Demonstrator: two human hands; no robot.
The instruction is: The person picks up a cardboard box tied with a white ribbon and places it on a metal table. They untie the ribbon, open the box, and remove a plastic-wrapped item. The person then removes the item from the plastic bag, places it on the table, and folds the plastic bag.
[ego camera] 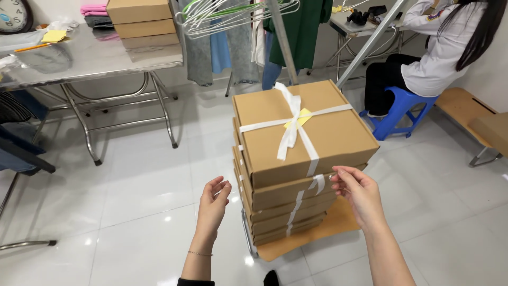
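Standing over a stack of flat cardboard boxes (296, 159), the person has both hands out in front. The right hand (355, 191) pinches the white ribbon (317, 182) at the stack's near right edge, thumb and forefinger closed on the strip. The left hand (214, 204) hovers just off the stack's left side, its grip open, fingers loosely curled and holding nothing. Ribbon crosses the top box and is tied in a bow (291, 124), up and to the left of the right hand, with a small yellow note (299, 119) tucked under it. The stack rests on a low wooden stool (328, 225) on the white tiled floor (132, 190). Beyond the right hand, another person (439, 58) in white sits on a blue stool (397, 108). Far beyond the left hand, a steel tabletop (90, 58) carries more boxes (140, 24).
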